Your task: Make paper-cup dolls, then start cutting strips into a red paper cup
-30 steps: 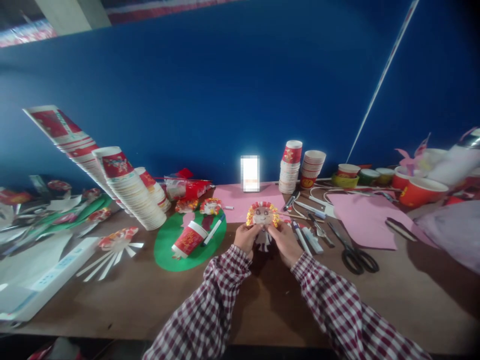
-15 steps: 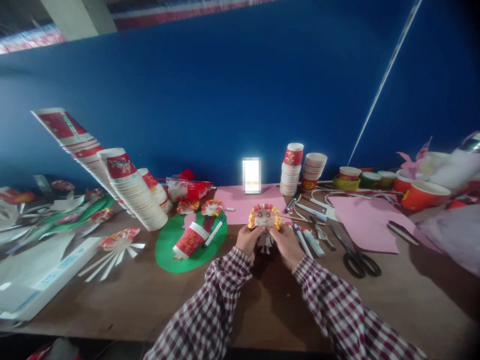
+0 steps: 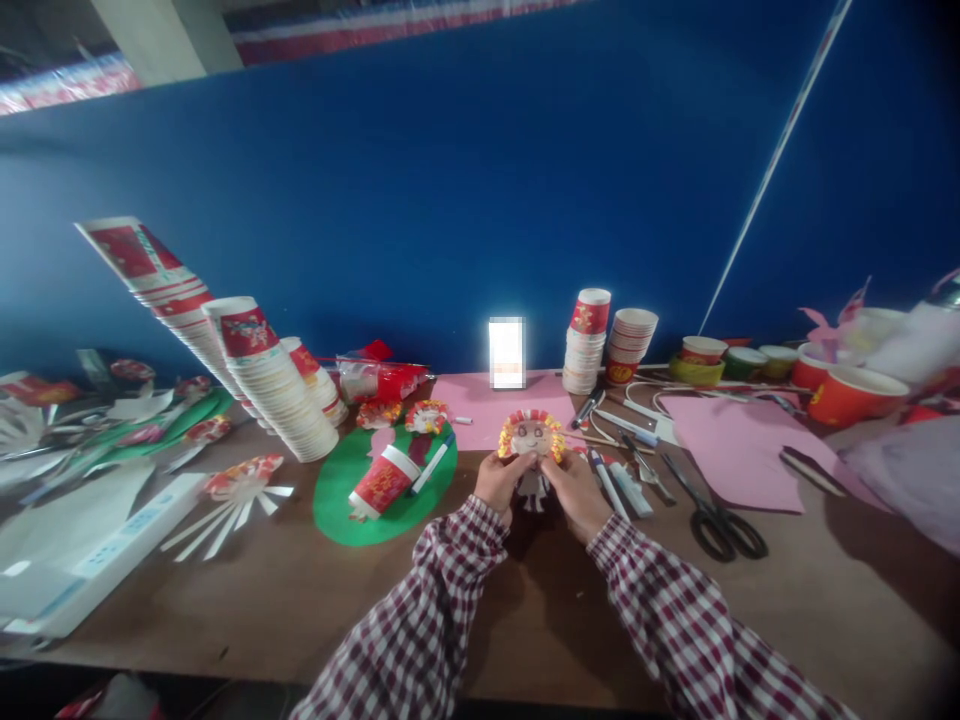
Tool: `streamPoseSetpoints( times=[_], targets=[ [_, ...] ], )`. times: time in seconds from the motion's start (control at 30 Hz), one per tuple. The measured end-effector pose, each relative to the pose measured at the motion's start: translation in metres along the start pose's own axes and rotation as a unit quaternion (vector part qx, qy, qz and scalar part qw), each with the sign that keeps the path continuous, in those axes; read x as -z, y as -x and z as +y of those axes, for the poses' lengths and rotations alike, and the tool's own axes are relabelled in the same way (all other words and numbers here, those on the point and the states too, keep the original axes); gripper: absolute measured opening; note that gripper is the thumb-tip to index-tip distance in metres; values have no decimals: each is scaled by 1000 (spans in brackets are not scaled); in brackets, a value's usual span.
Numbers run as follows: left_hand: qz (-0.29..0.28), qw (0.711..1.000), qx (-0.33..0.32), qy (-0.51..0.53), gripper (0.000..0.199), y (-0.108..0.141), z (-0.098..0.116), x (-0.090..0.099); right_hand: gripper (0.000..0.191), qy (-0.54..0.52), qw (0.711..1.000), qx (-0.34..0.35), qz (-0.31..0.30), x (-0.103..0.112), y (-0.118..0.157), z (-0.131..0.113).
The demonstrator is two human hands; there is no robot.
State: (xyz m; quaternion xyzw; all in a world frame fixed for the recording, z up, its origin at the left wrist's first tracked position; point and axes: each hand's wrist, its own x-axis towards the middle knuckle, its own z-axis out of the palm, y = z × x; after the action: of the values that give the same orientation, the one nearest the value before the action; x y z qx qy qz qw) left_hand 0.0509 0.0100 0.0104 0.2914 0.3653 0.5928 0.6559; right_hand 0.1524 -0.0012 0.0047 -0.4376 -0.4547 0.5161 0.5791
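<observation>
A paper doll (image 3: pixel 532 437) with a drawn face and curled red and yellow hair is held upright over the table in front of me. My left hand (image 3: pixel 501 484) grips its left side, thumb near the chin. On the other side my right hand (image 3: pixel 576 492) pinches it the same way, so both thumbs almost meet below the face. White strips of the doll hang down between the hands. Beside my right hand lie a marker (image 3: pixel 610 484) and a pale blue-white tube (image 3: pixel 631 490). Left of my left hand, a red paper cup (image 3: pixel 385 481) lies tipped on a green paper circle (image 3: pixel 337 525).
Black scissors (image 3: pixel 717 515) and pink paper (image 3: pixel 731 450) lie to the right. Tall leaning stacks of paper cups (image 3: pixel 281 390) stand at left, shorter stacks (image 3: pixel 587 345) at the back. A cut cup with splayed strips (image 3: pixel 238 500) and a long white box (image 3: pixel 112 560) lie at left.
The view has shifted slightly, so everything sits a little further right. Both hands keep their hold on the paper doll, and my right thumb has moved slightly at its chin.
</observation>
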Motion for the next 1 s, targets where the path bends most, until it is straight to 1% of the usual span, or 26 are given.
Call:
streamPoseSetpoints(
  times=[0.3, 0.57, 0.7, 0.87, 1.0],
  targets=[
    [19, 1000, 2, -7, 36, -1, -1, 2, 26, 15, 1000, -1, 1, 0, 0, 0],
    [25, 1000, 7, -9, 34, -2, 0, 2, 25, 34, 999, 0, 10, 1, 2, 1],
    [21, 1000, 7, -8, 36, -2, 1, 1, 26, 42, 999, 1, 13, 1, 1, 0],
    [22, 1000, -9, -4, 37, -4, -2, 2, 29, 47, 999, 3, 17, 1, 0, -2],
    [12, 1000, 9, -11, 35, -4, -2, 3, 33, 50, 998, 5, 25, 0, -1, -3]
  ],
)
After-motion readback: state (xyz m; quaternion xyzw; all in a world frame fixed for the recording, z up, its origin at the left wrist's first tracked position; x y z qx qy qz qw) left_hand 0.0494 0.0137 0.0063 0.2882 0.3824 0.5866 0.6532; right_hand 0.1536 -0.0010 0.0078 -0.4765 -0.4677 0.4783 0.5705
